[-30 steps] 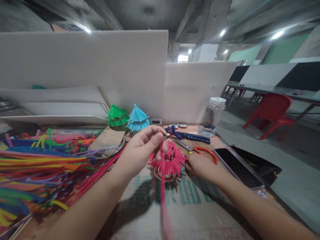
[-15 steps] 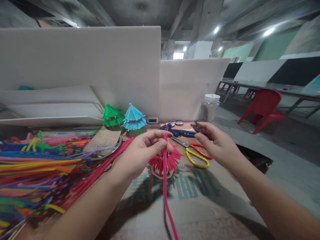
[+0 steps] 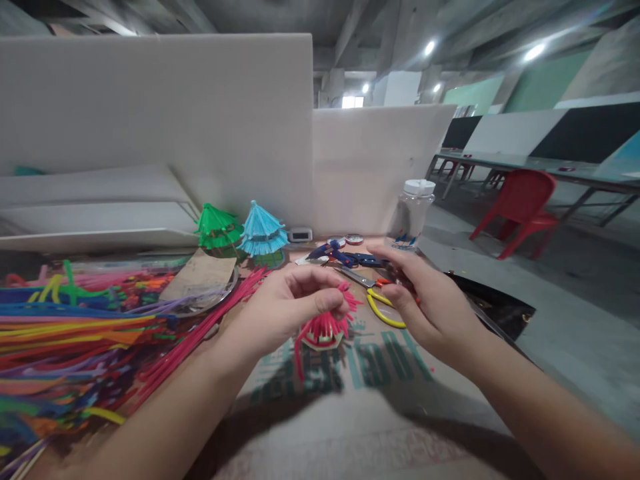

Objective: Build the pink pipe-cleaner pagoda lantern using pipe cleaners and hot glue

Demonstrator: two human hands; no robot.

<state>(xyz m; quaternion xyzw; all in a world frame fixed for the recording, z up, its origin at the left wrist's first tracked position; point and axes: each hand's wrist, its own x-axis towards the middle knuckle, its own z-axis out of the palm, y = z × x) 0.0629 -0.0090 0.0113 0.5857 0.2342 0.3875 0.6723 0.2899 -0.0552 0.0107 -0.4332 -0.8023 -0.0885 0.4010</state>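
My left hand (image 3: 285, 310) is closed in a pinch on a pink pipe cleaner (image 3: 299, 353), whose short end curves down under the hand. Just beyond it a pink fringed ornament (image 3: 325, 328) stands on the printed cardboard table cover (image 3: 380, 400). My right hand (image 3: 430, 307) hovers to the right of the ornament with fingers curled and thumb toward the forefinger; what it holds is hidden. Yellow-handled scissors (image 3: 383, 317) lie just left of that hand, with a red handle (image 3: 383, 282) showing behind its fingers.
A big pile of coloured pipe cleaners (image 3: 60, 333) fills the left. A green ornament (image 3: 215, 227) and a blue ornament (image 3: 263, 230) stand by the white partition (image 3: 200, 120). Blue-handled pliers (image 3: 345, 257) and a clear jar (image 3: 413, 213) sit behind. A red chair (image 3: 520, 207) stands far right.
My right hand rose from the table beside the ornament and came in toward the left hand. The long pink strand hanging from my left hand is now short.
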